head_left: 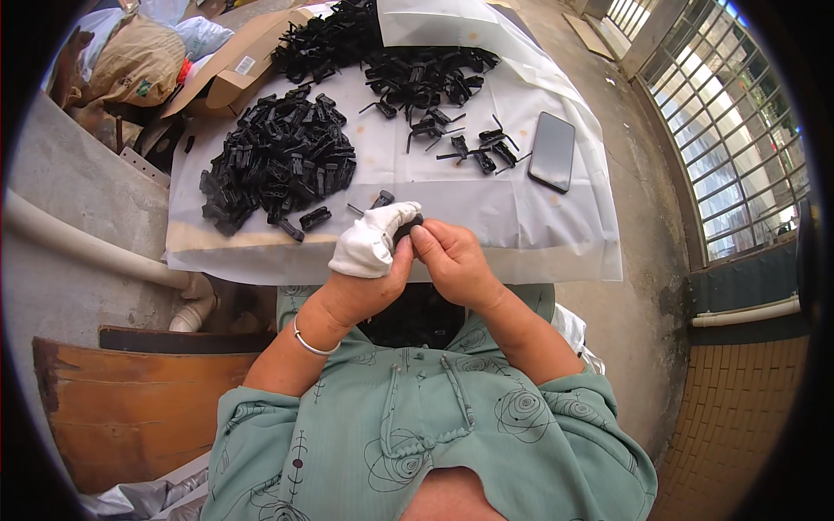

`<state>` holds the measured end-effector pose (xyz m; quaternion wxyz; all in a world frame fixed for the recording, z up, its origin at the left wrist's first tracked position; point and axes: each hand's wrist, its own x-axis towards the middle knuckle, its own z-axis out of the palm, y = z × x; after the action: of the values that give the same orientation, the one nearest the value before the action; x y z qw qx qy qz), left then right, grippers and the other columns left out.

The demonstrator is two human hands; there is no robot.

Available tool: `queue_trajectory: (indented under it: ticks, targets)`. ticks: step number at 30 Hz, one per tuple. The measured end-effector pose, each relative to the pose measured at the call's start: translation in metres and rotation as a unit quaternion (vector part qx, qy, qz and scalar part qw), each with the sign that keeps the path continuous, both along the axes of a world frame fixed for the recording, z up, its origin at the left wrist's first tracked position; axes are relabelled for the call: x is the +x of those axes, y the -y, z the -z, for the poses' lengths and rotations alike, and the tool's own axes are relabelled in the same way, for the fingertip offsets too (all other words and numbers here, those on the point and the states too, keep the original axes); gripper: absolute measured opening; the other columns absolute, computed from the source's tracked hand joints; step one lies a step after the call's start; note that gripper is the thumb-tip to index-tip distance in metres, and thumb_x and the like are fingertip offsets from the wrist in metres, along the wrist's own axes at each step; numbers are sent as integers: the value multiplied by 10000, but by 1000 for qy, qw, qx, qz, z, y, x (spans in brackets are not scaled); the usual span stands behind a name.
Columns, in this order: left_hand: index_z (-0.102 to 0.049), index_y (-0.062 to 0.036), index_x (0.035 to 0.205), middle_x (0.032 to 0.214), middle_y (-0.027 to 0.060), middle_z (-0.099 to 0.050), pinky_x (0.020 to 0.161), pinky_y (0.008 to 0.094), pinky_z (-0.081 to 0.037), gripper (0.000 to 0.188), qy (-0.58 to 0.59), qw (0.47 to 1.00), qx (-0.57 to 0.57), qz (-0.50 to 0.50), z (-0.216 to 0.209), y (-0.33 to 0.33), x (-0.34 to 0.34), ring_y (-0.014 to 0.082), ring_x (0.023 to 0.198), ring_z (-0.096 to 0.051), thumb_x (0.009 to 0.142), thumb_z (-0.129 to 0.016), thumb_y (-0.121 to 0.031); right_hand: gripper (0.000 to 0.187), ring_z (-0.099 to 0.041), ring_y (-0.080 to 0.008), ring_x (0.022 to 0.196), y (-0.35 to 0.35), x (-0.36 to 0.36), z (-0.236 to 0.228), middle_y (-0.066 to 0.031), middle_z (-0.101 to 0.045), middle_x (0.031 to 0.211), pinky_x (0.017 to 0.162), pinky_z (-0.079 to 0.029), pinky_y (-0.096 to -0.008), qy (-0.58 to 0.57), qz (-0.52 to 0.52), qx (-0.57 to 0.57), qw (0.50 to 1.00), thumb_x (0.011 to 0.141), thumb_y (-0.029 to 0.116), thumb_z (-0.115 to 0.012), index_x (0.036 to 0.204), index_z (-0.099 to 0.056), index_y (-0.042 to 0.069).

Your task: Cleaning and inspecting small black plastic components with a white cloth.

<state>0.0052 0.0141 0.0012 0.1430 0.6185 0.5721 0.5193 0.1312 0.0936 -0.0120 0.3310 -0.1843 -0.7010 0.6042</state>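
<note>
My left hand (375, 252), partly covered by a white cloth glove with the thumb bare, is closed at the table's near edge. It meets my bare right hand (450, 259), whose thumb and fingers pinch the same small black plastic part (407, 227). Most of that part is hidden by the fingers. Just beyond the glove lies another black plastic part (382, 200) with a thin rod sticking out. A large pile of black plastic parts (287, 156) stands to the left, with a few loose pieces at its near side.
More black parts with thin rods (426, 78) are heaped at the far side, several scattered nearer (486, 149). A dark phone (552, 152) lies at the right on the white table sheet (486, 208). A cardboard box (239, 65) sits at the far left. Dark material (413, 317) shows below my wrists.
</note>
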Motion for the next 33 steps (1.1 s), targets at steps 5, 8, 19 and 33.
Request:
queue_trajectory:
  ticks: [5, 8, 19, 33]
  targets:
    - [-506, 62, 1099, 992, 133, -586, 808, 270, -467, 304, -46, 998, -33, -15, 15, -1, -1, 170, 902, -572, 798, -541, 31, 222, -431, -88, 565, 3, -7, 22, -41, -508, 601, 525, -389, -284, 1, 9, -72, 997, 916, 141, -481, 752, -533, -1]
    - [-507, 30, 1083, 968, 102, -574, 781, 283, -464, 301, 138, 990, -27, -2, 9, -5, 5, 170, 861, -561, 794, -578, -10, 220, -418, -66, 593, -2, -2, 17, 0, -489, 643, 548, -385, -250, 20, -3, -54, 998, 926, 158, -482, 780, -552, 9]
    - [-434, -56, 1172, 859, 12, -516, 508, 176, -374, 262, 387, 914, -112, 43, 3, 1, -9, 37, 601, -413, 912, -468, -68, 132, -523, -132, 586, -13, 14, 8, -96, -568, 680, 540, -416, -258, 71, 19, 221, 972, 793, 63, -628, 923, -622, 35]
    - [-426, -12, 1134, 783, 10, -485, 490, 181, -340, 279, 383, 896, -184, 128, -7, 9, -4, 33, 564, -398, 859, -419, -54, 139, -408, -127, 558, -9, 10, -5, -57, -495, 651, 542, -388, -257, 43, -14, 154, 987, 897, 148, -544, 852, -533, 17]
